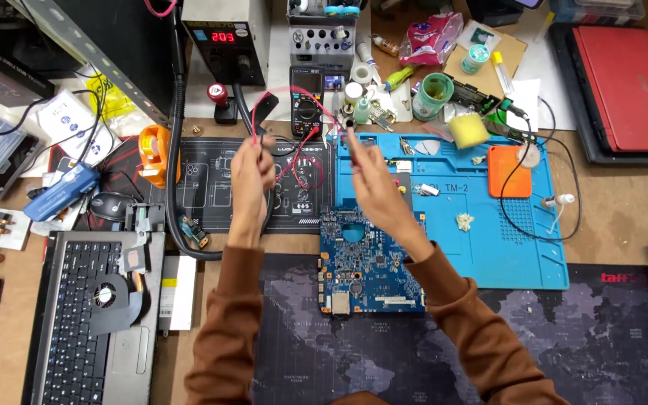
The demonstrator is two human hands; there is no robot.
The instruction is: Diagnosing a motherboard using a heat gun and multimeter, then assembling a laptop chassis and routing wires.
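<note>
Blue circuit board (pixel 365 262) lies below both hands. My left hand (pixel 253 169) pinches the red probe lead (pixel 294 94) — right hand (pixel 369 176) pinches another, near the multimeter (pixel 307 101). Step, I judge: untangling leads; next calls for tips on board.

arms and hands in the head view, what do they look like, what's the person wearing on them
Both arms are covered by long rust-brown sleeves of soft, slightly creased cloth that end in plain cuffs at the wrists. The left hand and right hand are bare: no gloves. No watch or wrist strap shows, and the blur leaves rings on the fingers unclear.
</note>
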